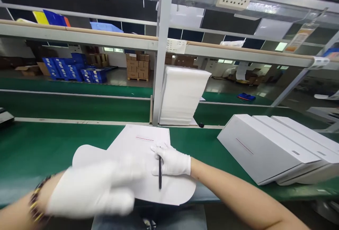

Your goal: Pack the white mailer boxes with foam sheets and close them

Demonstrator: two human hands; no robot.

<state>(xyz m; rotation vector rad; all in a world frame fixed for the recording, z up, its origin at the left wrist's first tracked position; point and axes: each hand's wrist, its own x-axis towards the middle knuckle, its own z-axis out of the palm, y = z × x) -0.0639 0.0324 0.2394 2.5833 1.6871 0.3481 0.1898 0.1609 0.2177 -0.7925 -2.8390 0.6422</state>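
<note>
A flat white die-cut carton sheet with a thin red line lies on the green bench top in front of me. My right hand, in a white glove, rests on the sheet with fingers closed round a thin dark pen that points toward me. My left hand, also gloved and with a beaded bracelet at the wrist, hovers low over the sheet's left part. Motion smears it, though its fingers look stretched out.
A stack of flat white cartons lies fanned at the right. A tall pile of white foam sheets stands behind the metal post. Beyond are a second green bench, blue crates and brown boxes.
</note>
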